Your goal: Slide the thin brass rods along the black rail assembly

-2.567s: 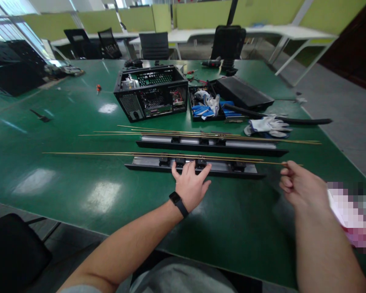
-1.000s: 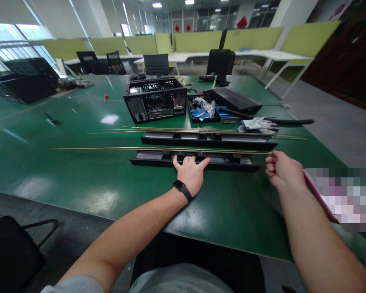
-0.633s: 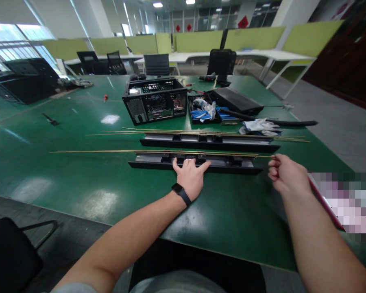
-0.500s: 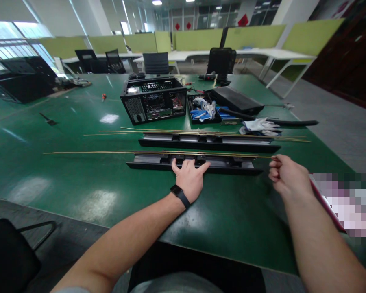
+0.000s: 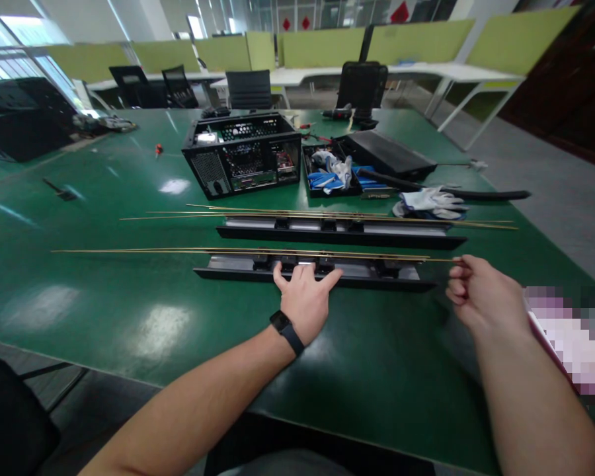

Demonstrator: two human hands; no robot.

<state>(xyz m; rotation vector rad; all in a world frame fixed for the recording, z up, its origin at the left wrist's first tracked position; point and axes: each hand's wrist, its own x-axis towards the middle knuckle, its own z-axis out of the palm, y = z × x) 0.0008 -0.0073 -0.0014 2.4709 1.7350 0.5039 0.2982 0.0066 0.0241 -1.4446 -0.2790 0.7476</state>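
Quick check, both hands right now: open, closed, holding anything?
Left hand: open, fingers spread, resting on the near rail.
Right hand: closed, pinching a gold rod between thumb and fingers.

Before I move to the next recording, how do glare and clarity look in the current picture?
Head view: bright reflections spot the green table, mostly left of the left hand; head view: the upper-left window is washed out; head view: a pixelated patch hides what lies right of the right hand.
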